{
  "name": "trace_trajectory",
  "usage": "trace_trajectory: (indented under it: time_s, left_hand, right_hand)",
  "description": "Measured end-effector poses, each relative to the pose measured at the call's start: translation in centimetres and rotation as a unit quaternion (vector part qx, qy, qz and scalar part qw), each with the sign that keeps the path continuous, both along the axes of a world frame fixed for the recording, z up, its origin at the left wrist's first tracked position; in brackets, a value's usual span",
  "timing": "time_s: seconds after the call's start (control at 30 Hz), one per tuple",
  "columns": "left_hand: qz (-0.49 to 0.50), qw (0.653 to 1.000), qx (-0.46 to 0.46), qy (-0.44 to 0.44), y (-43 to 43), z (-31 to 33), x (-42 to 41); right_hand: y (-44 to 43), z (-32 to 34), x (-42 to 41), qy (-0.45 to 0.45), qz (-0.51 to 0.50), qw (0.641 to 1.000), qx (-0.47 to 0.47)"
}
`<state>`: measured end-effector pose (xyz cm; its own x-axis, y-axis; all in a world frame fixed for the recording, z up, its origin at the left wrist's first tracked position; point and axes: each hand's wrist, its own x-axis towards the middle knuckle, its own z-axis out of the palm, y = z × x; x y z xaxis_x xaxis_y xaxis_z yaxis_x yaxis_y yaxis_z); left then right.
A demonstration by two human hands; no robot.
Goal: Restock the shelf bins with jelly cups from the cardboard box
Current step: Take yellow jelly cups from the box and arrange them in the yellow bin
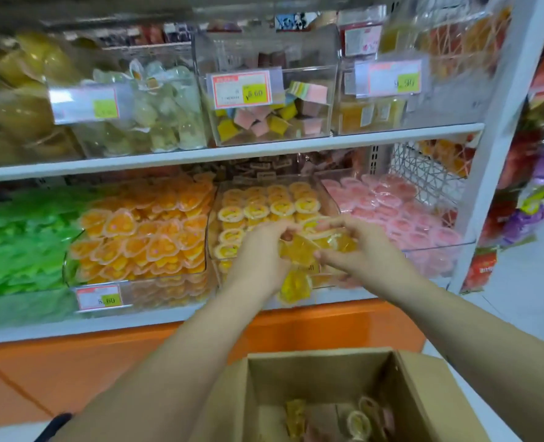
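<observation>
Fingers of my left hand (257, 250) and right hand (363, 250) curl around a bunch of yellow jelly cups (299, 252), above the middle bin (224, 266); the cardboard box (315, 371) sits at six o'clock.

I'm looking at two white shelves, one above the other. On the upper shelf (232, 151), from its left end, I see a heap of golden-brown packs (18, 106), then three clear bins side by side: the pale cups bin (155, 116), the coloured squares bin (270, 122) and the amber packs bin (372, 113). Each bin has a price label on its front.

On the lower shelf (168, 317) four clear bins stand in a row, just beside one another: the green bin (18, 244) at the left end, then the orange hearts bin (136, 237), the yellow cups bin (264, 202) and the pink cups bin (407, 218). A white wire basket (430, 173) stands at the right end, behind the pink cups bin.
</observation>
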<state>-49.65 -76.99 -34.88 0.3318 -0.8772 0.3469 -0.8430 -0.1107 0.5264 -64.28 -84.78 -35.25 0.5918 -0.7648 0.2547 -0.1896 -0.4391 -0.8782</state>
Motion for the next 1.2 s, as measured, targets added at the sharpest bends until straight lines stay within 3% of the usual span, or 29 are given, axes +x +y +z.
trace_trajectory:
  time_s: [0.27, 0.67, 0.93, 1.2]
  left_hand:
    - [0.005, 0.997, 0.005, -0.073, -5.6, 2.0, 5.7]
    - [0.046, 0.999, -0.009, -0.015, -7.6, -1.1, 10.6]
    - [0.052, 0.998, 0.017, -0.043, -6.5, -2.0, 11.4]
    - [0.019, 0.994, 0.095, -0.055, -5.5, -1.3, 11.6]
  right_hand:
    - [-5.4, 0.7, 6.0, -0.029, -0.035, 0.999, 0.023]
    - [-9.4, -0.8, 7.9, 0.158, -0.03, 0.983, -0.086]
    - [-9.0, 0.2, 7.6, 0.359, -0.01, 0.924, -0.131]
    - [-8.5, 1.3, 7.0, 0.376, -0.038, 0.901, -0.213]
